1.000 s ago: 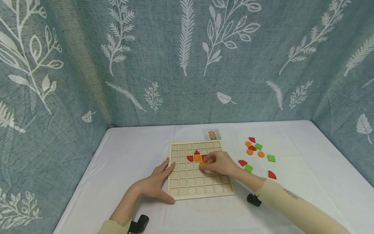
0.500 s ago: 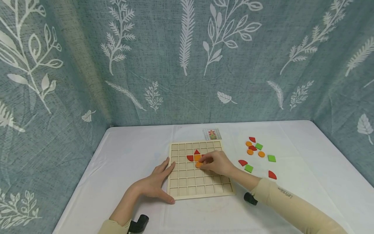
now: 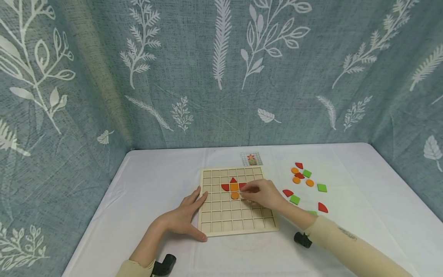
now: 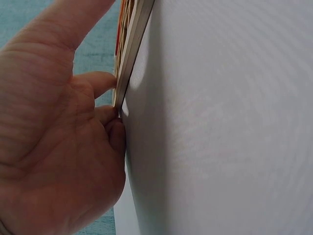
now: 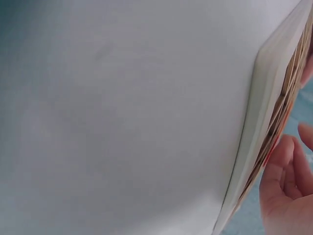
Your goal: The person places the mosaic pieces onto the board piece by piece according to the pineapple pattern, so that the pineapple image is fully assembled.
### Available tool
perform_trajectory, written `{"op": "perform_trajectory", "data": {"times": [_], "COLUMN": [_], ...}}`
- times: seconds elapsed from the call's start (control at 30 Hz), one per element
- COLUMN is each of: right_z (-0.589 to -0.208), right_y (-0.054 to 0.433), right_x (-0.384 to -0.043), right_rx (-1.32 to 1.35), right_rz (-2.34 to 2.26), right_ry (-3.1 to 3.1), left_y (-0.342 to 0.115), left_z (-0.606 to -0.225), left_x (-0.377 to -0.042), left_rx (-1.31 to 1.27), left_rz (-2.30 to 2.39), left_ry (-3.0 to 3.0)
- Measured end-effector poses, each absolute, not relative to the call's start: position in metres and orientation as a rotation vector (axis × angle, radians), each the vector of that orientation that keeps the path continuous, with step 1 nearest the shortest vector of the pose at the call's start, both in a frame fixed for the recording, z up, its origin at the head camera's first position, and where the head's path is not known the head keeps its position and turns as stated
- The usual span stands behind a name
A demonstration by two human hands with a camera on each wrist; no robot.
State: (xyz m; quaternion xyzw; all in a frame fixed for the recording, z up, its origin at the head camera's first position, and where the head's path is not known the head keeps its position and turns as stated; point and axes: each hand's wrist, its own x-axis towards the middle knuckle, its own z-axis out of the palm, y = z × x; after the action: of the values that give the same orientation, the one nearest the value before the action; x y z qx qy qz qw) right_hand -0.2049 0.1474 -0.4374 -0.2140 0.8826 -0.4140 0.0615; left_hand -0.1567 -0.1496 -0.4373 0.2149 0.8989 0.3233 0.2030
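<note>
A wooden grid board (image 3: 216, 217) lies on the table, with an orange square (image 3: 234, 187), an orange disc (image 3: 235, 195) below it, a red triangle (image 3: 233, 180) above, and red quarter-circle pieces (image 3: 225, 187) at both sides. My left hand (image 3: 185, 215) rests along the board's left edge, fingers spread, thumb near the front corner. My right hand (image 3: 263, 193) is over the board just right of the disc, fingers bent and holding nothing. In the right wrist view, a gap shows between thumb and forefinger of the right hand (image 5: 288, 186).
Behind the board lies a small pattern card (image 3: 251, 159). Loose orange discs (image 3: 309, 183), green squares (image 3: 322, 187) and red quarter circles (image 3: 322, 207) are scattered to the right. A patterned curtain (image 3: 194, 77) hangs behind the white table (image 3: 155, 169).
The orange disc has gone from between my right fingers into the cell below the orange square. My right hand has let go and drawn slightly right. The left hand stays put.
</note>
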Motion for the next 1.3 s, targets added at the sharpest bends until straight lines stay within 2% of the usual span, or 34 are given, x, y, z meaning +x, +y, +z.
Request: {"op": "perform_trajectory", "data": {"times": [0.23,0.73,1.3], "right_z": [-0.433,-0.425,-0.432], "right_y": [0.173,0.257,0.262], "right_x": [-0.204,-0.204,-0.201], "right_rx": [-0.527,-0.346,-0.444], "right_rz": [-1.255,-0.957,-0.934], "right_ry": [2.712,2.871,2.888], "left_y": [-0.15,-0.15,-0.148], "left_z": [-0.437,-0.437,-0.436], "left_x": [-0.156,-0.156,-0.155], "left_rx": [0.589,0.578,0.578], "left_rz": [0.9,0.912,0.91], "left_ry": [2.509,2.507,2.505]}}
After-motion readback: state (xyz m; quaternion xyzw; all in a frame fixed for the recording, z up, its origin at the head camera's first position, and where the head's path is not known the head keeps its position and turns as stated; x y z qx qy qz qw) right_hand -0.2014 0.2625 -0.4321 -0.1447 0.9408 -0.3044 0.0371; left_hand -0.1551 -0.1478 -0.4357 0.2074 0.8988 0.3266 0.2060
